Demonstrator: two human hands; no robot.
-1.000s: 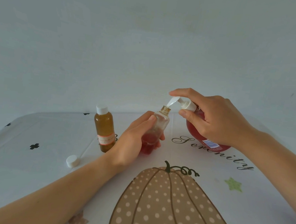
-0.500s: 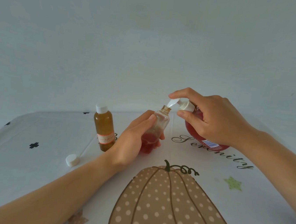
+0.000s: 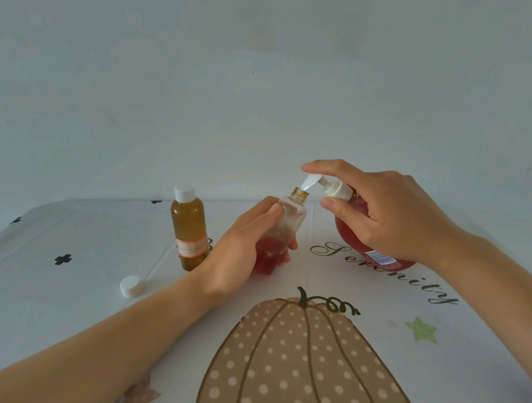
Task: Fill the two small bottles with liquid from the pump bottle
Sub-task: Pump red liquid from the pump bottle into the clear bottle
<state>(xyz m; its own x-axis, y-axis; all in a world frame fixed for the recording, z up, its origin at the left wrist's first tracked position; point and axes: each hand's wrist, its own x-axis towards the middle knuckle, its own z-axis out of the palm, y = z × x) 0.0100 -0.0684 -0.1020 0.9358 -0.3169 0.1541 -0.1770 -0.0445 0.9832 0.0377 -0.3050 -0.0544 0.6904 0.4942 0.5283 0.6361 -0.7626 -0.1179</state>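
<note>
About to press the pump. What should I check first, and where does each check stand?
1. Spout over the clear bottle mouth: ok, its tip sits at the open neck.
2. Clear bottle held: ok, the left hand grips it, tilted toward the pump bottle.
3. Room left: ok, red liquid fills only the bottom.
4. Right hand on the pump bottle: ok, forefinger on the head, thumb below the collar.
5. Liquid flowing from the spout: cannot tell.
6. Amber bottle ready for filling: not ok, its white cap is on.
</note>
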